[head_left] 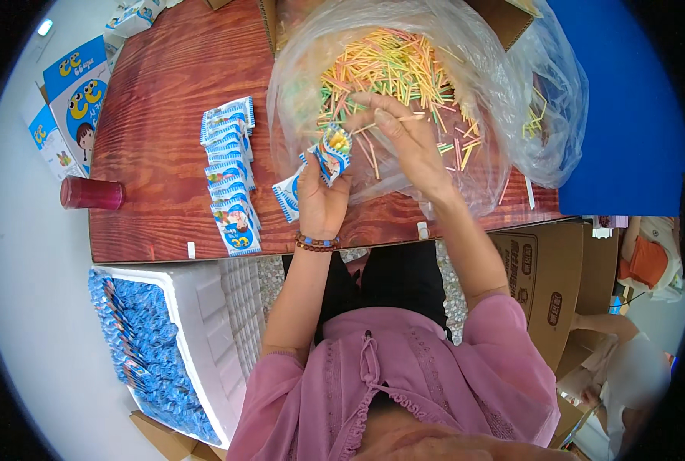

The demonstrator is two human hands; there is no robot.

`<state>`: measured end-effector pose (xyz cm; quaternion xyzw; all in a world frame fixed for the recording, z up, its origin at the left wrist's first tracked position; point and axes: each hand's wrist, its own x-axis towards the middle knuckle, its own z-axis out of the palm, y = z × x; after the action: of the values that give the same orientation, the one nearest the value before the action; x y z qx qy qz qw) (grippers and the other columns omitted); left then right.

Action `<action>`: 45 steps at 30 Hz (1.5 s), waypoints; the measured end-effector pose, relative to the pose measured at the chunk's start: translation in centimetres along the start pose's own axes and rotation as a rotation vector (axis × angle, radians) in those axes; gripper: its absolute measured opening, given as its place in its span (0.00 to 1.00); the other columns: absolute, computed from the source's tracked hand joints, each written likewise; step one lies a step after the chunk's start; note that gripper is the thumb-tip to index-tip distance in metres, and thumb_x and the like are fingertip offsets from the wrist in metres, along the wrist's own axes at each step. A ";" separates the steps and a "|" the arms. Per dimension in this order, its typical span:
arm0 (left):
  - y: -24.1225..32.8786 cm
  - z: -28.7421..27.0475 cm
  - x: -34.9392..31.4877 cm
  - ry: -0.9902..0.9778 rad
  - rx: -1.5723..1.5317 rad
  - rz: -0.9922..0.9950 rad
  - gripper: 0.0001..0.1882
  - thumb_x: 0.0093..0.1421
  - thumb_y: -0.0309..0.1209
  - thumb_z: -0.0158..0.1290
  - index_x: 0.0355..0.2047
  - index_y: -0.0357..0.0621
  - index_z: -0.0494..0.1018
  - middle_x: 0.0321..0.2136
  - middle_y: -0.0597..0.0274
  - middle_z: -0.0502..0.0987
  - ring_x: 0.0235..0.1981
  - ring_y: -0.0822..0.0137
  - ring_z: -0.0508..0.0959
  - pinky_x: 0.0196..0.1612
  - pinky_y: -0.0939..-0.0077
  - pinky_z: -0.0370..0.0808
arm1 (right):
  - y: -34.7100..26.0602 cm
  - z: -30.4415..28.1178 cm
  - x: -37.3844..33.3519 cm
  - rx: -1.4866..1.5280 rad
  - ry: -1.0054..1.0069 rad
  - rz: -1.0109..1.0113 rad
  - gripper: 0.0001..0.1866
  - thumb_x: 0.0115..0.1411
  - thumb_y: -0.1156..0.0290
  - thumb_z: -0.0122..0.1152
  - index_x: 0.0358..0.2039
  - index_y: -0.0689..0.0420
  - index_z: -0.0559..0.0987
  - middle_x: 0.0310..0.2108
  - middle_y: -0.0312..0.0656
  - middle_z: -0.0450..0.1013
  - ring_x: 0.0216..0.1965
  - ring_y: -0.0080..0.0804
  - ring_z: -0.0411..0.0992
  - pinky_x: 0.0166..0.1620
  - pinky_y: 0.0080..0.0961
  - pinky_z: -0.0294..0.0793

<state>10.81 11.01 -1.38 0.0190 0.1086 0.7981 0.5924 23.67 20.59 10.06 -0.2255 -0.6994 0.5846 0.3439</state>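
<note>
In my left hand (323,198) is a small blue-and-white packet (332,163), its mouth open and upward with yellowish stick ends showing inside. Another such packet (286,197) lies by my left fingers, partly covered by them; I cannot tell whether they grip it too. My right hand (404,142) is just to the right of the packet's mouth, fingers pinched round a thin pale orange stick (410,118). Beneath and beyond it, a large clear plastic bag (300,73) lies spread open. Loose thin sticks (392,65) in pink, yellow, orange and green are heaped on it.
Left of my hands, several similar packets (229,173) overlap in a row on the reddish wooden table (154,100). A dark red jar (93,193) stands at its left edge. Below left, a white foam box (204,346) holds many blue packets. Cardboard boxes (546,276) and another person (627,369) are at right.
</note>
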 end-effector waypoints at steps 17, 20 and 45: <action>-0.1 3.2 -1.3 0.204 0.291 0.234 0.11 0.65 0.31 0.50 0.42 0.36 0.73 0.41 0.60 0.78 0.42 0.68 0.78 0.48 0.69 0.75 | -3.5 0.9 2.3 -1.875 -0.191 -0.364 0.14 0.51 0.75 0.52 0.41 0.60 0.72 0.13 0.36 0.70 0.18 0.30 0.72 0.50 0.37 0.65; 0.2 3.1 -1.5 0.202 0.281 0.255 0.11 0.65 0.32 0.50 0.42 0.36 0.73 0.41 0.59 0.78 0.42 0.68 0.78 0.48 0.69 0.75 | -4.2 1.6 1.9 -1.768 -0.289 -0.425 0.19 0.54 0.75 0.50 0.48 0.60 0.70 0.19 0.39 0.73 0.23 0.36 0.73 0.50 0.38 0.65; 4.4 3.1 -7.6 0.289 0.529 0.501 0.13 0.66 0.27 0.47 0.48 0.33 0.68 0.41 0.58 0.75 0.41 0.71 0.75 0.48 0.74 0.71 | -1.3 6.7 1.8 -0.331 -0.278 -0.036 0.07 0.59 0.74 0.57 0.36 0.63 0.80 0.29 0.36 0.74 0.31 0.19 0.71 0.36 0.18 0.69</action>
<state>9.40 3.07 3.28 0.0843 0.3849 0.8568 0.3326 17.60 17.20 11.21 -0.1837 -0.8304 0.4811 0.2127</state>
